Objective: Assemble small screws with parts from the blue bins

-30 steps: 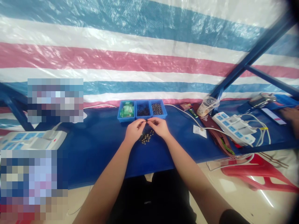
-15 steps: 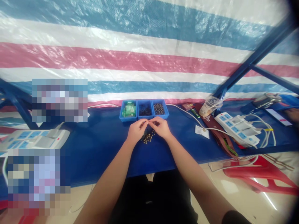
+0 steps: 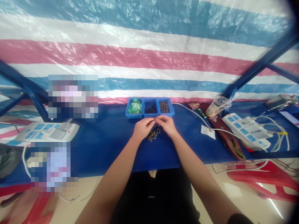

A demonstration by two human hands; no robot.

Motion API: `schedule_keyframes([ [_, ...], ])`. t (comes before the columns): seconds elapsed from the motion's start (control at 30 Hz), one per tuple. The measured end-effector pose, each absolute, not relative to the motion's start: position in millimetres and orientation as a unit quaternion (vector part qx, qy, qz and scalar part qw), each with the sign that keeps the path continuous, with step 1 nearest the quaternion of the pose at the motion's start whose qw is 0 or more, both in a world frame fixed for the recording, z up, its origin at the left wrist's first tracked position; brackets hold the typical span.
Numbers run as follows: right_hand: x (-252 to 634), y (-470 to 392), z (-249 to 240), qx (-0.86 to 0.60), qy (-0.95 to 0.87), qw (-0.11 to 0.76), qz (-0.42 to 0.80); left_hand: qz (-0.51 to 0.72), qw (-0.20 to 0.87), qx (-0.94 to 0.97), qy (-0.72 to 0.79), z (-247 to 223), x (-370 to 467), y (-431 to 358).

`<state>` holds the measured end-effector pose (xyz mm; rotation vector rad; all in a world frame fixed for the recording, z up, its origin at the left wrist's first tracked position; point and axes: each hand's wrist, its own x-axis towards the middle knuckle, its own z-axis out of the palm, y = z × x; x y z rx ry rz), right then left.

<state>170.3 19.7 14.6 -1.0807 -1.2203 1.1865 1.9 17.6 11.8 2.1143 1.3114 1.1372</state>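
Note:
My left hand point(image 3: 143, 128) and my right hand point(image 3: 167, 125) meet fingertip to fingertip above the blue table point(image 3: 105, 146). Both are pinched closed; whatever lies between the fingers is too small to make out. Just beneath them is a loose pile of small brass-coloured, screw-like pieces point(image 3: 153, 135). Beyond my hands three blue bins stand side by side. The left bin point(image 3: 134, 116) holds green and clear packets point(image 3: 135, 106), the middle one dark thin pieces point(image 3: 150, 107), and the right one many small metallic pieces point(image 3: 164, 107).
To the right are a plastic cup point(image 3: 217, 107), a brown strap point(image 3: 221, 133), a small white packet point(image 3: 208, 132) and a power strip point(image 3: 245, 130) with white cables. Another power strip point(image 3: 49, 131) lies at left. A red stool point(image 3: 263, 177) stands below the table at right.
The camera view has shifted, so the table and bins appear farther right. My hands stay pinched together over the brass-coloured pile.

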Motion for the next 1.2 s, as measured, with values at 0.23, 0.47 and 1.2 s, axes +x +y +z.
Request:
schedule_keyframes([
  [0.23,169.8,19.0,14.3,-0.458,-0.509,0.535,0.495,0.403,0.204,0.755,0.475,11.5,2.6,18.1],
  [0.47,170.0,18.0,15.6,-0.467,-0.520,0.549,0.459,0.389,0.200,0.759,0.482,12.9,1.0,18.3],
  [1.2,172.8,20.1,15.5,-0.501,-0.550,0.520,0.421,0.424,0.199,0.730,0.497,12.8,1.5,18.1],
])
